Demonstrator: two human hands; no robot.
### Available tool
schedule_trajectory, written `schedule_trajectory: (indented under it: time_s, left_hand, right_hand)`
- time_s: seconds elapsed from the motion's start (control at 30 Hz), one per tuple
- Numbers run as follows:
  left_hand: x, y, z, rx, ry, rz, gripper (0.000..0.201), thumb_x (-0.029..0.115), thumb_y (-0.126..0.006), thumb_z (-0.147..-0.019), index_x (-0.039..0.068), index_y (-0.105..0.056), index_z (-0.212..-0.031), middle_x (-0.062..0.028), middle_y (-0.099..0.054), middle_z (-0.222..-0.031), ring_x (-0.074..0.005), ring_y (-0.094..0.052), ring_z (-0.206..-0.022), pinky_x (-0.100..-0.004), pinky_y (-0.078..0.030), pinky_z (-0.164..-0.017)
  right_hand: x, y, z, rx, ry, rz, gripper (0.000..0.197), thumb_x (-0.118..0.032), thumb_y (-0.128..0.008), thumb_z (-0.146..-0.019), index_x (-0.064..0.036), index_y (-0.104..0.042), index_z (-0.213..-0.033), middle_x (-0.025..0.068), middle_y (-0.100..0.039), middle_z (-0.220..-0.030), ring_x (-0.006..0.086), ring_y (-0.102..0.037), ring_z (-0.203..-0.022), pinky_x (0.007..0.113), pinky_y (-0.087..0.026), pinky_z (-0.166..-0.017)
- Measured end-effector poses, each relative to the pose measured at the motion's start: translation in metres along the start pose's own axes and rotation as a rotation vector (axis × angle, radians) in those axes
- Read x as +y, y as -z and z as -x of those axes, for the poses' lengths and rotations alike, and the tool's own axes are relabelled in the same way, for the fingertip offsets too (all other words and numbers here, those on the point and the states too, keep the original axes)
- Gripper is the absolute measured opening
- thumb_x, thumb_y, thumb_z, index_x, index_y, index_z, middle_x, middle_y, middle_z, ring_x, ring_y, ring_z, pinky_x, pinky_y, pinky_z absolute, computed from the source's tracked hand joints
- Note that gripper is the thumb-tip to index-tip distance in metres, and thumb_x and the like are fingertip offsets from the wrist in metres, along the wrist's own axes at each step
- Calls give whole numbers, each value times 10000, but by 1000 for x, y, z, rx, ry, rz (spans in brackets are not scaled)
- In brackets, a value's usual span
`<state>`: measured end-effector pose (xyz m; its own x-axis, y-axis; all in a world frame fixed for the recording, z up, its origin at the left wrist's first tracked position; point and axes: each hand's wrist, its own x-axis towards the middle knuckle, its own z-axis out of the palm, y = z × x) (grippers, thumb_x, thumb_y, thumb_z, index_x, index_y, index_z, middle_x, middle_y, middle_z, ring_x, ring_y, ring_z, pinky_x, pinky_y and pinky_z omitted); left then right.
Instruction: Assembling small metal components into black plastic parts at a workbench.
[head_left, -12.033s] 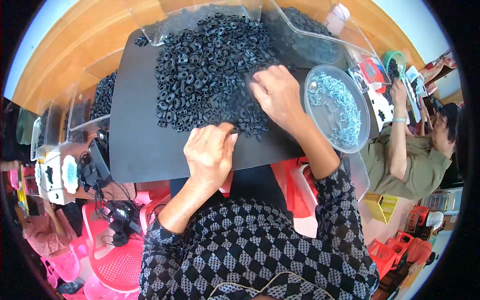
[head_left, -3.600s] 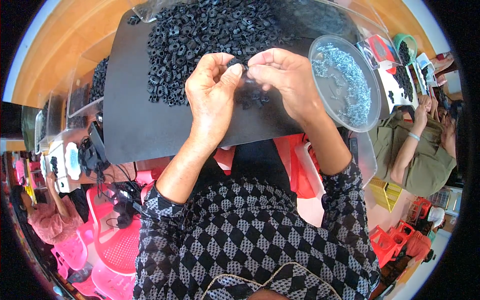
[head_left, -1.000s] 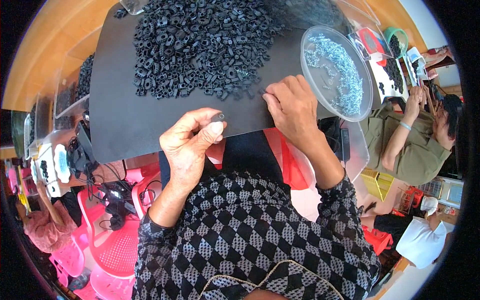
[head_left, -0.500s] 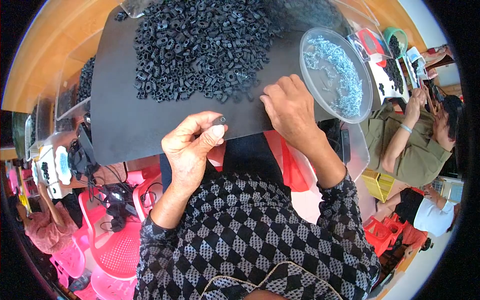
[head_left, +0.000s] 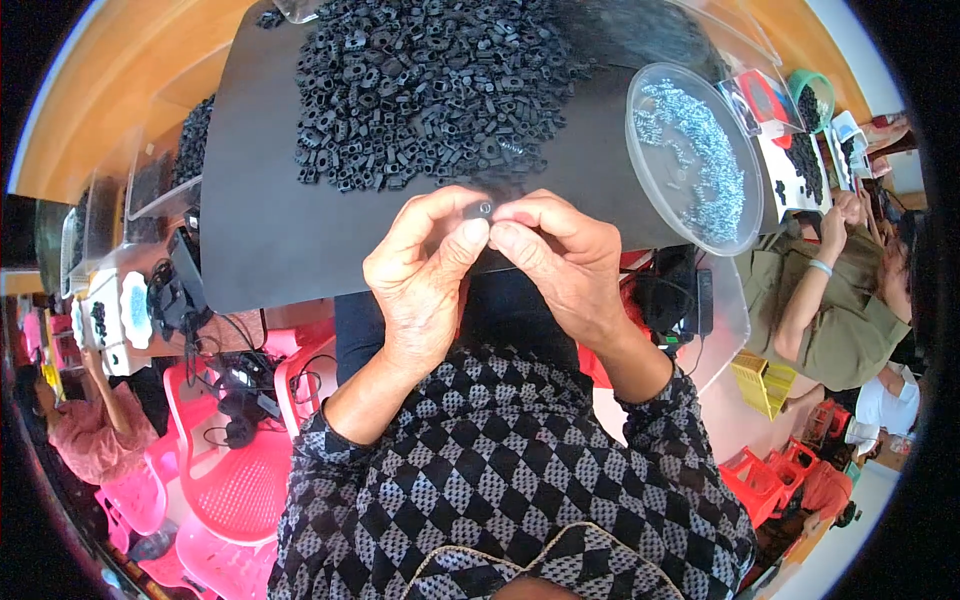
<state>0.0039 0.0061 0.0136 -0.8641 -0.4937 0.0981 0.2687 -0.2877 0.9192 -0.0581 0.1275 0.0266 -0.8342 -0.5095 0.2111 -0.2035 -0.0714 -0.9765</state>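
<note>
A small black plastic part with a ring-like round end sits between the thumb and forefinger of my left hand. My right hand meets it from the other side, thumb and forefinger pinched together against the part's end. Whatever those right fingertips hold, if anything, is too small to make out. Just beyond both hands spreads a big heap of similar black plastic parts on the dark table. To the right lies a round clear shallow dish with many small shiny springs in it.
Clear plastic bins with black parts stand at the left. Pink chairs and tangled black cables are at lower left. At the right a co-worker in an olive top sits by a yellow crate.
My right hand has come down and left from beside the dish to meet my left hand. The left hand, still pinching the black part, has risen slightly toward the heap. The view has shifted slightly.
</note>
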Motion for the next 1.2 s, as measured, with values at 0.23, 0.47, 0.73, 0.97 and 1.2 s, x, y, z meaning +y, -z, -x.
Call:
schedule_trajectory:
  time_s: [0.23,0.47,0.73,0.97,1.2]
  left_hand:
    - [2,5,0,-49,-47,3,219,-20,-681,-790,-48,-636,-1002,-67,-597,-970,-127,-560,-875,-230,-458,-792]
    - [6,2,5,-5,38,231,215,-13,-649,-828,-39,-609,-1038,-58,-621,-957,-118,-577,-861,-234,-469,-796]
    - [2,-2,7,83,1,305,216,3,-622,-859,-40,-568,-1064,-54,-622,-915,-99,-577,-808,-217,-477,-749]
    - [7,6,11,47,-40,25,225,49,-645,-860,-29,-583,-1062,-18,-602,-835,-63,-535,-702,-189,-464,-648]
    - [11,11,9,-17,139,67,213,46,-668,-833,-20,-614,-1029,-45,-636,-809,-81,-568,-657,-189,-460,-589]
  right_hand:
    - [1,5,-1,-116,-88,-181,117,-35,-689,-804,11,-662,-907,35,-592,-842,77,-571,-717,213,-459,-610]
    - [0,-7,3,147,63,9,124,-29,-709,-770,-27,-706,-895,68,-607,-912,123,-581,-829,231,-472,-721]
    - [11,-29,8,234,114,73,180,-51,-694,-784,-52,-704,-964,67,-609,-960,166,-560,-910,267,-461,-777]
    - [-2,-5,-7,-63,319,385,126,-40,-682,-751,-6,-603,-844,93,-604,-761,259,-556,-687,335,-438,-622]
    - [-16,16,-19,-315,474,540,124,13,-668,-732,9,-593,-830,104,-599,-727,242,-535,-619,323,-412,-565]
